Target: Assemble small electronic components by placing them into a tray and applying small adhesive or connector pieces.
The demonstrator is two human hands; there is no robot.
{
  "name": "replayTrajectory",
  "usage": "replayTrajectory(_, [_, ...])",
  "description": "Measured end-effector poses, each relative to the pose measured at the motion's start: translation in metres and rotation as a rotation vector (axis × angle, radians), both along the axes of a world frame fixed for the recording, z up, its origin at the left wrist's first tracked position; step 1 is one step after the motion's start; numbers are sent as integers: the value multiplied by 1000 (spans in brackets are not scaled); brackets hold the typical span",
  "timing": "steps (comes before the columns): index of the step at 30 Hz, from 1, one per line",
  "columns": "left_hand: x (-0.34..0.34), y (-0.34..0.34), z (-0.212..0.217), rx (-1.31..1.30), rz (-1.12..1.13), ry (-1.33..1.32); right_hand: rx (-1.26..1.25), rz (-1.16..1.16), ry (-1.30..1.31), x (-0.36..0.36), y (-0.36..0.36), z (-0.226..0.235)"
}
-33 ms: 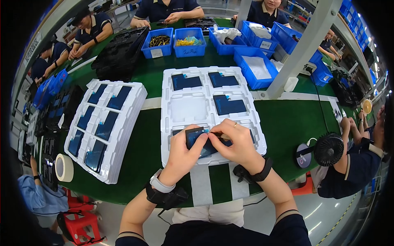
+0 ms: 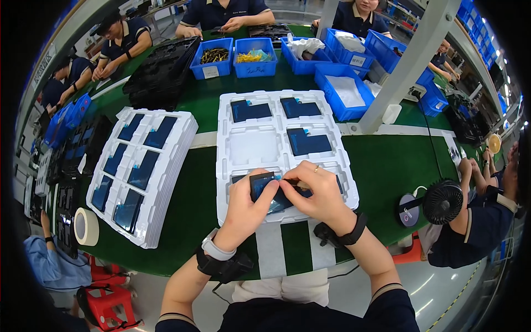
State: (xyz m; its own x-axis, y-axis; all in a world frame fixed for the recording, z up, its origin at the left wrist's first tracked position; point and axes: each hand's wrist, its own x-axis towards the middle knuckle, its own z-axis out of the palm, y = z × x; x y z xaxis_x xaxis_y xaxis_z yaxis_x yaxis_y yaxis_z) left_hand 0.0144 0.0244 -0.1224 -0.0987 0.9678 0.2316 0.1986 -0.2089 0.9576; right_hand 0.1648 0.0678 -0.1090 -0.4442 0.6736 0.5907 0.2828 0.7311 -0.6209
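My left hand (image 2: 246, 196) is closed on a flat, dark blue, notched piece that looks like a battery pack (image 2: 263, 184), its thumb lying across the front. Thumb and fingers of my right hand (image 2: 318, 191) are pinched together at the piece's edge, beside a small light-blue tab (image 2: 278, 177). What sits between those fingertips is too small to make out. Both hands are over the near row of a white plastic tray (image 2: 224, 144). Similar dark pieces (image 2: 308, 142) lie in its other pockets, while the middle-left pocket holds none. My hands partly cover the near pockets.
A stack of white trays (image 2: 185, 145) with similar pieces stands at left, beside a tape roll (image 2: 86, 226). Blue bins (image 2: 255, 67) line the far side, next to black trays (image 2: 157, 72). A metal post (image 2: 406, 66) and small fan (image 2: 442, 201) stand right. Co-workers sit around.
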Motion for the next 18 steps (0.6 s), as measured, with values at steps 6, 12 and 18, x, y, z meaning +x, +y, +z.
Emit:
replayTrajectory(6, [-1, 0, 0, -29, -12, -4, 6, -6, -37, -1, 0, 0])
replayTrajectory(12, [-1, -1, 2, -31, -35, -17, -16, 3, -12, 1, 0, 1])
replayTrajectory(18, [-2, -1, 1, -39, -43, -36, 9, -18, -30, 1, 1, 0])
